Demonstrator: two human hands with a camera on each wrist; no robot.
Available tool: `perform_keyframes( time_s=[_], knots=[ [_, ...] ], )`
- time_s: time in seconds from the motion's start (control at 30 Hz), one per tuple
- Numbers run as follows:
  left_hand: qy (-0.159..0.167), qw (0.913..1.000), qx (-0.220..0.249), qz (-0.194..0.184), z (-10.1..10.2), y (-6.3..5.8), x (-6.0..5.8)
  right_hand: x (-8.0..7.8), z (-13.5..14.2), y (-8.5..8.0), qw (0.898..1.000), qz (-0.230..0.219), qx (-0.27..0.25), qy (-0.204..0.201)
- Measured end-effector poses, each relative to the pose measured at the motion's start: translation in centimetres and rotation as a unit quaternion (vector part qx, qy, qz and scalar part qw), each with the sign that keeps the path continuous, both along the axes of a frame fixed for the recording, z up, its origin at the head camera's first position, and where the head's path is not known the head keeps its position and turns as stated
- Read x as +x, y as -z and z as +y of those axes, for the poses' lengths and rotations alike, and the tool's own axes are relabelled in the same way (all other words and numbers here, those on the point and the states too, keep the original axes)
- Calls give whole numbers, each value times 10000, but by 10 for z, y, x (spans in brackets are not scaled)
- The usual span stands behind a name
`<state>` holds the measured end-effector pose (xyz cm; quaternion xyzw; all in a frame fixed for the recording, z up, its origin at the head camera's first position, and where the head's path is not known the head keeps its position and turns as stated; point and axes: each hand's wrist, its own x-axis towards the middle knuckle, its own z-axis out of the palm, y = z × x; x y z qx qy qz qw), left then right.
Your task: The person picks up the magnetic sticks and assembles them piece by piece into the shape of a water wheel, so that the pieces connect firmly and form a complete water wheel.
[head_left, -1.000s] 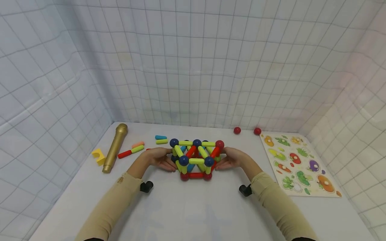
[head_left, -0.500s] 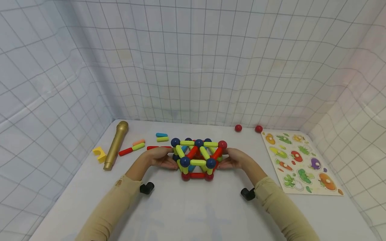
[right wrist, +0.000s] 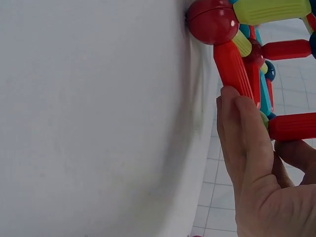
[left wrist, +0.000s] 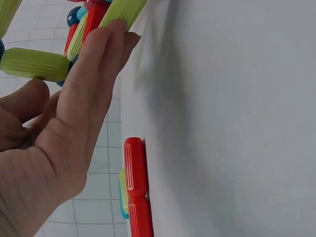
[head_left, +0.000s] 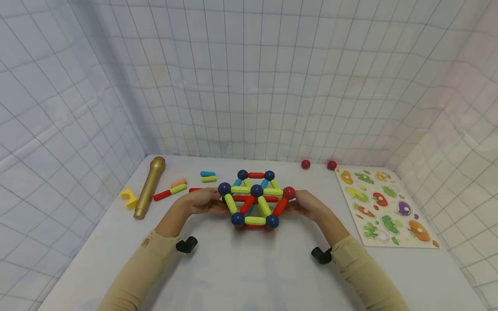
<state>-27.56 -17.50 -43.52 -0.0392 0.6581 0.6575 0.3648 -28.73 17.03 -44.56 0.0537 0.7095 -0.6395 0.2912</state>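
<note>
A magnetic stick-and-ball frame of green, red and blue rods with dark blue and red balls sits in the middle of the head view, tilted towards me. My left hand holds its left side. In the left wrist view, the fingers lie nearly straight along a green rod, and the thumb touches another green rod. On the other side my right hand holds the frame, fingertips on a red rod and thumb under a second one. The frame's underside is mostly hidden.
To the left lie a gold toy microphone, a yellow block and several loose rods. Two red balls rest at the back. A vegetable puzzle board lies at the right. Gridded cloth walls surround the white table.
The frame has tipped towards me between both hands. Its rear top edge, with a red rod between two blue balls, has risen into view, and its front blue balls sit lower.
</note>
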Motion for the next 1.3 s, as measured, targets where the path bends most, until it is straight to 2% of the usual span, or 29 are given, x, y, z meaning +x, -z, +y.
perform_keyframes(
  time_s=[0.2,0.43,0.87,1.07,1.3],
  knots=[
    [87,9993,-86,349,2,1,0,7,4,0,9985,551,69,-2],
    [-118,9973,-198,698,8,-2,2,12,5,-3,9925,1176,312,68],
    [-295,9949,-410,877,15,-6,8,15,9,2,9836,1721,527,-68],
    [-258,9939,-460,964,15,-6,10,18,9,6,9811,1846,562,-104],
    [-181,9937,-375,1045,15,-5,16,25,9,7,9735,2158,743,-158]
  ],
)
